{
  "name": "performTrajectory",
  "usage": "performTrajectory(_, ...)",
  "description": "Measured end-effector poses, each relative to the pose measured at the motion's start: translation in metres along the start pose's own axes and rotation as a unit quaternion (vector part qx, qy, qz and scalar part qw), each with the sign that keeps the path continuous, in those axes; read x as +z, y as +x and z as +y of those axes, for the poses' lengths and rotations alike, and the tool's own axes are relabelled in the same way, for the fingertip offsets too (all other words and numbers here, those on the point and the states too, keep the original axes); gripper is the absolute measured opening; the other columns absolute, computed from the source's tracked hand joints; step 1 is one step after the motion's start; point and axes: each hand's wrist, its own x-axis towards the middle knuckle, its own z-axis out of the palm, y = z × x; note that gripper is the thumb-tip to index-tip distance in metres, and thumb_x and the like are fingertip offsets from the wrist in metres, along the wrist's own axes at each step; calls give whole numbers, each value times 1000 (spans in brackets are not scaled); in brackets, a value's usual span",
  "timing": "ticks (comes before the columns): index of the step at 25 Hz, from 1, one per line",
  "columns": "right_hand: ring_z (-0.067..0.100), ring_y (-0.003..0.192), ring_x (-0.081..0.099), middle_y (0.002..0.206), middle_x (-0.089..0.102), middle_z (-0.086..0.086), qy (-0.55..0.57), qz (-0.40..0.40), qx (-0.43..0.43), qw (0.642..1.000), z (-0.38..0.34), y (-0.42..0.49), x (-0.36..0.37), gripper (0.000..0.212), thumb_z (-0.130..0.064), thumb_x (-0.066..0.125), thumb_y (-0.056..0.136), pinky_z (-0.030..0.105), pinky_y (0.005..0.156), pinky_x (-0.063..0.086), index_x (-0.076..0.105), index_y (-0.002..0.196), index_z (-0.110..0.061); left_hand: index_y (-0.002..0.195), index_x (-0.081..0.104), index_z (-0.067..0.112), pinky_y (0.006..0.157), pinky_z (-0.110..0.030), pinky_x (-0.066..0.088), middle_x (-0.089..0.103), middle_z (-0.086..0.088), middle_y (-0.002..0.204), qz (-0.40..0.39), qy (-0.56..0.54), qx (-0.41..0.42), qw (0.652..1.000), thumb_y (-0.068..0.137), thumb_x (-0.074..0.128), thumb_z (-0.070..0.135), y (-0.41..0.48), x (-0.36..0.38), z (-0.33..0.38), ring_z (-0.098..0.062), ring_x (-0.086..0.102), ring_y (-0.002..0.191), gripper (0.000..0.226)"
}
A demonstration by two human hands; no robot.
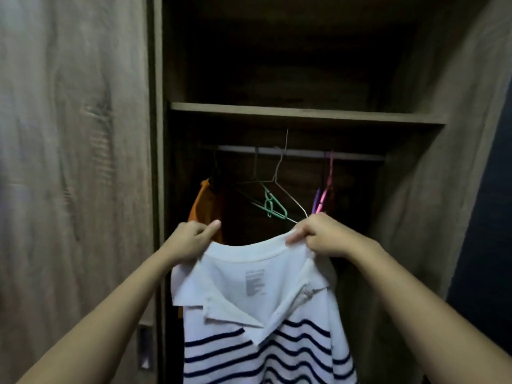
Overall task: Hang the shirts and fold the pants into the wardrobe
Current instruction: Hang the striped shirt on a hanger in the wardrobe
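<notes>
The shirt (257, 309), white with dark stripes, hangs in front of the open wardrobe (159, 134), below both grips. Its long axis is vertical, its shoulder line runs left to right, and its neck opening faces up and toward the person. The left grip (191, 236) pinches the left shoulder. The right grip (318, 234) pinches the neck rim on the right.

The coming move likely turns on the wire hanger (279, 173). It hangs from the rod (357, 156) above and beyond the shirt, and its lower arm slopes down to the right grip's fingertips (297, 236). Whether those fingers also hold the wire cannot be told. The right grip is much the nearer, so the hanger would probably enter the neck from that side.

A green hanger (273, 205) hangs just left of the wire one, pink hangers (324, 195) to the right, and an orange garment (203, 206) at the far left.

A grey label (254, 282) is printed inside the neck, but its lines are too blurred to read. No brand shows.
</notes>
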Motion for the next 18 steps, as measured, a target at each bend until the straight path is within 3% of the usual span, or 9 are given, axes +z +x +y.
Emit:
performTrajectory(2,4,113,56,116,67,-12,-30,-56,-10,998,17,16,13,56,8,42,71,25,100,43,72,105,-24,47,37,16,56,-33,33,43,0,45,-77,56,-5,995,96,40,47,21,38,-3,-15,44,47,58)
performTrajectory(4,8,112,58,116,67,-12,-57,-84,-33,994,29,28,35,55,6,44,71,29,96,46,72,106,-26,50,45,15,55,-30,39,50,0,47,-70,51,-25,996,96,40,46,42,66,7,-13,50,48,57)
performTrajectory(7,17,109,61,114,68,-6,-76,-111,-45,990,48,36,62,47,-2,48,72,34,91,50,70,106,-27,76,67,8,60,-23,54,68,-5,67,16,-160,-125,979,95,46,44,93,98,42,-15,67,58,46)
performTrajectory(10,23,107,61,115,66,-2,-88,-116,-53,988,74,42,70,42,-9,50,73,38,87,52,67,106,-28,101,67,10,85,-38,55,71,-8,91,65,-305,-232,922,86,50,57,152,120,74,-24,69,83,52)
performTrajectory(12,25,107,61,114,64,0,-101,-110,-53,987,89,45,68,45,-13,46,69,41,85,53,65,107,-28,113,61,8,92,-39,52,67,-9,108,69,-312,-255,913,77,55,63,175,134,87,-28,64,99,66)
performTrajectory(14,24,106,61,114,64,-2,-99,-88,-56,990,99,47,63,49,-19,40,66,40,85,52,64,107,-29,119,57,4,94,-36,49,63,-14,117,81,-283,-245,924,81,61,48,188,143,96,-31,60,107,59)
performTrajectory(18,18,115,55,125,58,-6,-106,-50,-80,990,106,45,50,50,-5,44,74,36,91,49,64,115,-26,126,52,2,90,-33,43,58,-17,123,105,-263,-265,922,94,45,35,197,142,101,-32,56,111,47)
